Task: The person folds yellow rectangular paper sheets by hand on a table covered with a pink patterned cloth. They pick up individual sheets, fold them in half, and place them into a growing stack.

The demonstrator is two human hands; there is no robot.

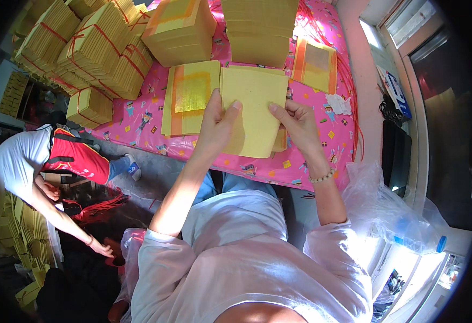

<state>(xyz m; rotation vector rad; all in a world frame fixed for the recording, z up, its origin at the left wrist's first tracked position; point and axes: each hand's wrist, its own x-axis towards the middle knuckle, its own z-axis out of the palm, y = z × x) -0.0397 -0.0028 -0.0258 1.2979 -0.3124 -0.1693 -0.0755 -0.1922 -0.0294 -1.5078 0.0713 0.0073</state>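
1. Far left, well apart from our left fingers: a co-worker (23, 156) bends forward, one arm reaching down. Can't tell what that hand touches.
2. Left of and beyond our left fingers: tied bundles (93, 48), yellow paper with red string round them. We'd call those done.
3. Beyond our left fingertips: a tall block (185, 46), gold patch on top. Nearer, just left of those fingers: a flat stack (193, 99), gold patch in an orange frame. We see no string on either, so we'd count both as left.
4. Our left hand (217, 121): thumb on the face, other fingers mostly behind, pinching the left part of the yellow sheets.
5. Between our two thumbs: yellow sheets (255, 116), plain face up, untied. Handling looks mid-way; can't tell how many sheets.
6. Straight beyond both thumbs: a plain block (263, 32), no string visible. Also left, we judge.
7. Our right hand (300, 124): thumb on the face, fingers curled, pinching the right edge.
8. Beyond and right of our right fingers: a small stack (314, 64), orange borders, looks untied; past it, loose red string (349, 70), so we have ties left.
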